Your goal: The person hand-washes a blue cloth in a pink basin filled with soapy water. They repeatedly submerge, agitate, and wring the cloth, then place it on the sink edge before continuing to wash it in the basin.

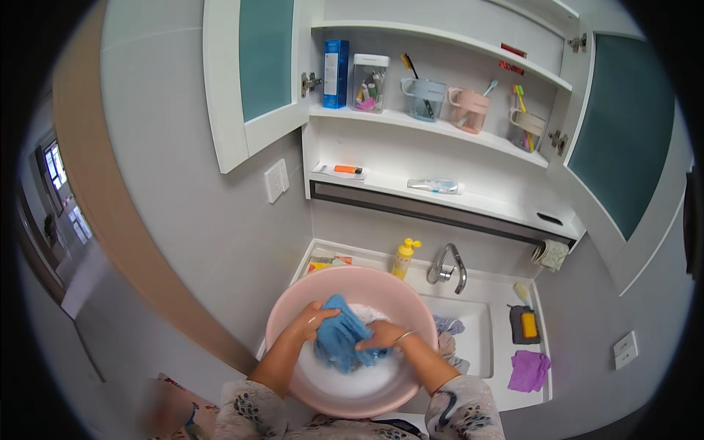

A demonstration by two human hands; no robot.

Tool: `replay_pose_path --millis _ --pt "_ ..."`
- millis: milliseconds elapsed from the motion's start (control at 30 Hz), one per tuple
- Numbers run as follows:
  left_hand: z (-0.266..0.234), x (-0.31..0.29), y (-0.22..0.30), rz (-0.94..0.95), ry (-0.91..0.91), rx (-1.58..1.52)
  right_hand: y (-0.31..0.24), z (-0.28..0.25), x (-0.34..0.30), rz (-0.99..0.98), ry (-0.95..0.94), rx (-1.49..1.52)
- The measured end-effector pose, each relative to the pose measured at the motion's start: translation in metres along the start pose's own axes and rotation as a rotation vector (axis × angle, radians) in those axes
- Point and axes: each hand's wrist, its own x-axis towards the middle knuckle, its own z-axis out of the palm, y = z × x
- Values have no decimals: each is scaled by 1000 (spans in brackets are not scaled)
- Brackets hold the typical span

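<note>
A wet blue cloth (341, 339) is bunched up between my hands over a large pink basin (282, 312). My left hand (312, 320) has its fingers closed round the cloth's upper left part. Lower and to the right, my right hand (379, 335) grips the cloth's other side, a bracelet on its wrist. The cloth's lower end hangs into white suds (345, 381) in the basin. Some fingertips are hidden in the folds.
Right of the basin is a white sink (477, 341) with wet cloths (449, 345) in it, beneath a chrome faucet (447, 271). A yellow bottle (404, 258) stands behind the basin. A purple cloth (528, 370) and yellow soap bar (529, 325) lie at right. Open cabinet doors (227, 139) jut out above.
</note>
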Motion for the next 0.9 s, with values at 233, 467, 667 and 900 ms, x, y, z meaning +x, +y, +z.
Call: replay_pose_path --millis 233,467,667,900 --pt "-43 22 -42 -43 -236 1142 53 10 9 0 272 568" --pt "-78 102 -105 149 -80 -592 43 48 60 -25 664 915" --pt "-29 87 -121 161 345 -497 -84 91 37 -97 784 171" --pt "-126 196 -209 247 250 -276 -48 81 71 225 922 228"
